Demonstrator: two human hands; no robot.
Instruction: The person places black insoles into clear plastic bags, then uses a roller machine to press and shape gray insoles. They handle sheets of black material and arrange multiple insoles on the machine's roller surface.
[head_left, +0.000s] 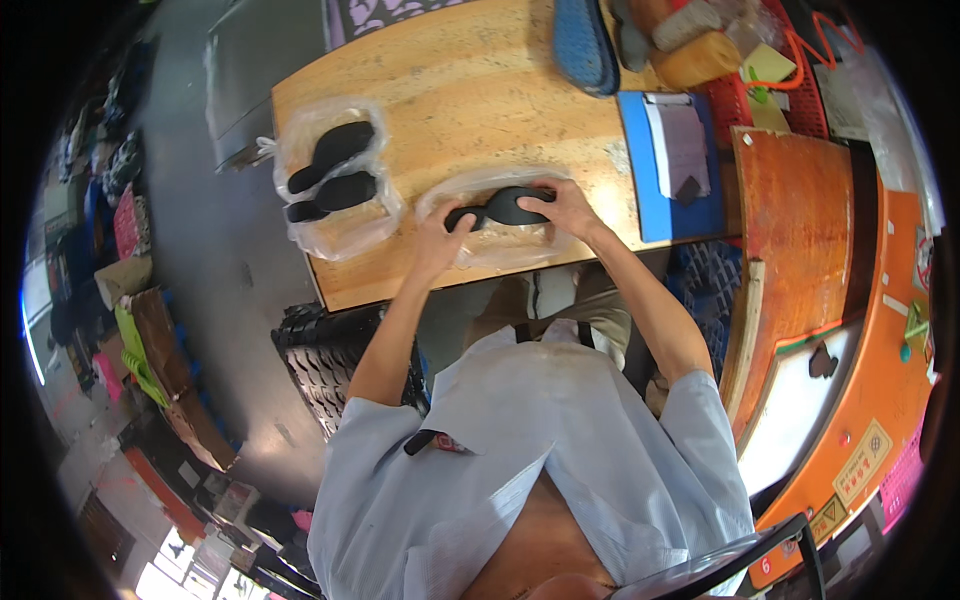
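Note:
A black shoe sole lies crosswise over a clear plastic bag near the front edge of the wooden table. My left hand grips its narrower left end, with the thumb on top. At the wider right end my right hand holds it between thumb and fingers. To the left, two more black soles, an upper one and a lower one, rest on another clear plastic bag. The undersides of the soles are hidden.
The wooden table has its left edge beside a grey floor. On its right lies a blue clipboard with papers. Blue soles and a red basket stand at the far right. A black crate is below the front-left corner.

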